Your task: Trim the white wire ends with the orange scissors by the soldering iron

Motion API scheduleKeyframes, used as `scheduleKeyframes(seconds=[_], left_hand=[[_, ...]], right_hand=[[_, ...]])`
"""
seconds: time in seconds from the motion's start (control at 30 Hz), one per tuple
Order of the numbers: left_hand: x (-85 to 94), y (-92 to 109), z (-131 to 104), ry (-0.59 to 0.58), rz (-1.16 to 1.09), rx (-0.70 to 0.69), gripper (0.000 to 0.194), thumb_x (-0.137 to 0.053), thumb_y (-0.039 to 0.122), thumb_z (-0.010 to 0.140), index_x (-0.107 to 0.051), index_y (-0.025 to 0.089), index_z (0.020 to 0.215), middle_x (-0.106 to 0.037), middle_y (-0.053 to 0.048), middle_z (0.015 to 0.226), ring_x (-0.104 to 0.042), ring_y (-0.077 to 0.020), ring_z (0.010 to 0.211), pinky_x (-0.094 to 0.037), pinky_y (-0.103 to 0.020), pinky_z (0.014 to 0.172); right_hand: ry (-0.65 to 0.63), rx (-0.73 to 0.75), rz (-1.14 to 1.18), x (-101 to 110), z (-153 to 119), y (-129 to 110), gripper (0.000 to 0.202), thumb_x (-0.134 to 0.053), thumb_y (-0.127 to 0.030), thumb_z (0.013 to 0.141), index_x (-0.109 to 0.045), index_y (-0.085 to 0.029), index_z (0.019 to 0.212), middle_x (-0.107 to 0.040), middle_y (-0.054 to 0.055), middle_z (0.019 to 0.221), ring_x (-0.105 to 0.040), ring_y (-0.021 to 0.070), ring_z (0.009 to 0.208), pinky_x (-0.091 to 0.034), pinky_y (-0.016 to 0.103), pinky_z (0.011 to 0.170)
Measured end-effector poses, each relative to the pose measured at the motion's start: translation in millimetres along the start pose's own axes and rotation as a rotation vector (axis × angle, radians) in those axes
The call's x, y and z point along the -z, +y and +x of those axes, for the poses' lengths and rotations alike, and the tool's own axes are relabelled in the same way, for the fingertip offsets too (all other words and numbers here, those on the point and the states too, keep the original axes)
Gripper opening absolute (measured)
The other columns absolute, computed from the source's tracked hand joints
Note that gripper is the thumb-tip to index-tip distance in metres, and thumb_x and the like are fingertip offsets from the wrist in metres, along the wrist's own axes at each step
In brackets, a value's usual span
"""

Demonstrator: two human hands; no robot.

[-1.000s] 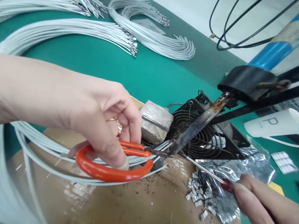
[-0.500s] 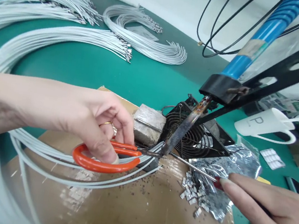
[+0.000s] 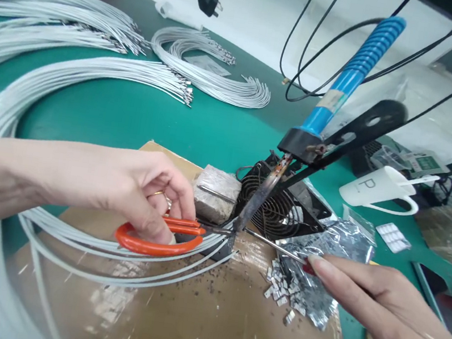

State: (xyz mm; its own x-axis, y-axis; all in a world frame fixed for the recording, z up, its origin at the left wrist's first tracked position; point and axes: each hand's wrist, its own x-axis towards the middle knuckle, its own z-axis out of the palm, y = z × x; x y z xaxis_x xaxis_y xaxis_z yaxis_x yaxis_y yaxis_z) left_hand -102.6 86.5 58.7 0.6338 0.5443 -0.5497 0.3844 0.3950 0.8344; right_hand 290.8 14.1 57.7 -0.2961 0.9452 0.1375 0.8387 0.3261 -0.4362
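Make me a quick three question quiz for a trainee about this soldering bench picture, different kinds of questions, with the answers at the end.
1. True or false: the left hand holds the orange-handled pliers.
2. What does the right hand hold? A) a thin metal rod B) the white mug C) a plug
3. Fill in: the blue-handled soldering iron points its tip down at the ends of the white ____.

Key: 1 true. 2 A. 3 wires.
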Motion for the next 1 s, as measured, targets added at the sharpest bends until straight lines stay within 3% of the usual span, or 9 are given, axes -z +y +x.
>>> scheduleKeyframes(seconds=[0.13, 0.27, 0.43, 0.67, 0.8, 1.0], left_hand=[[-3.2, -4, -2, 0.018, 0.019, -0.078, 0.026, -0.102, 0.031, 0.074, -0.097, 0.027, 0.099, -0.073, 0.005, 0.057, -0.059, -0.0149, 0.052, -0.045, -0.018, 0.044], [-7.5, -4, -6, 0.036, 0.023, -0.094, 0.021, -0.092, 0.026, 0.082, -0.095, 0.024, 0.102, -0.07, 0.009, 0.055, -0.059, -0.0113, 0.054, -0.043, -0.014, 0.048], [-4.6, -6, -4, 0.02, 0.026, -0.114, 0.02, -0.091, 0.024, 0.084, -0.096, 0.024, 0.104, -0.072, 0.008, 0.056, -0.06, -0.0127, 0.055, -0.042, -0.017, 0.047], [5.6, -15, 5, -0.015, -0.013, -0.076, 0.036, -0.109, 0.024, 0.063, -0.1, 0.03, 0.097, -0.077, 0.0, 0.06, -0.061, -0.0171, 0.05, -0.044, -0.021, 0.04], [8.1, -15, 5, -0.01, -0.005, -0.054, 0.034, -0.111, 0.028, 0.064, -0.1, 0.032, 0.096, -0.072, 0.0, 0.059, -0.058, -0.017, 0.052, -0.042, -0.021, 0.041], [4.3, -7, -2, 0.001, -0.02, -0.021, 0.034, -0.112, 0.03, 0.065, -0.1, 0.033, 0.096, -0.072, 0.0, 0.057, -0.058, -0.0179, 0.056, -0.043, -0.02, 0.045]], right_hand=[[-0.056, 0.152, -0.064, -6, -2, -5, 0.067, -0.047, -0.063, 0.127, -0.059, -0.026, 0.072, -0.062, -0.004, 0.061, -0.061, 0.0133, 0.049, -0.051, 0.022, 0.047], [0.032, 0.381, -0.207, -12, -5, 2, 0.054, -0.045, -0.046, 0.132, -0.052, -0.027, 0.082, -0.058, -0.007, 0.064, -0.059, 0.0093, 0.048, -0.047, 0.019, 0.05], [0.107, 0.509, -0.354, -19, -3, 9, 0.044, -0.042, -0.038, 0.133, -0.047, -0.029, 0.091, -0.053, -0.008, 0.067, -0.056, 0.0103, 0.05, -0.043, 0.022, 0.052], [0.139, 0.647, -0.504, -17, -2, 18, 0.042, -0.045, -0.035, 0.132, -0.053, -0.027, 0.092, -0.054, -0.005, 0.071, -0.056, 0.0139, 0.055, -0.036, 0.032, 0.056], [0.207, 0.756, -0.633, -16, 1, 25, 0.047, -0.053, -0.037, 0.13, -0.053, -0.027, 0.085, -0.053, -0.004, 0.069, -0.053, 0.0171, 0.059, -0.036, 0.036, 0.062], [0.256, 0.745, -0.63, -22, 4, 25, 0.047, -0.053, -0.035, 0.131, -0.052, -0.027, 0.085, -0.051, -0.003, 0.069, -0.048, 0.0199, 0.065, -0.031, 0.038, 0.063]])
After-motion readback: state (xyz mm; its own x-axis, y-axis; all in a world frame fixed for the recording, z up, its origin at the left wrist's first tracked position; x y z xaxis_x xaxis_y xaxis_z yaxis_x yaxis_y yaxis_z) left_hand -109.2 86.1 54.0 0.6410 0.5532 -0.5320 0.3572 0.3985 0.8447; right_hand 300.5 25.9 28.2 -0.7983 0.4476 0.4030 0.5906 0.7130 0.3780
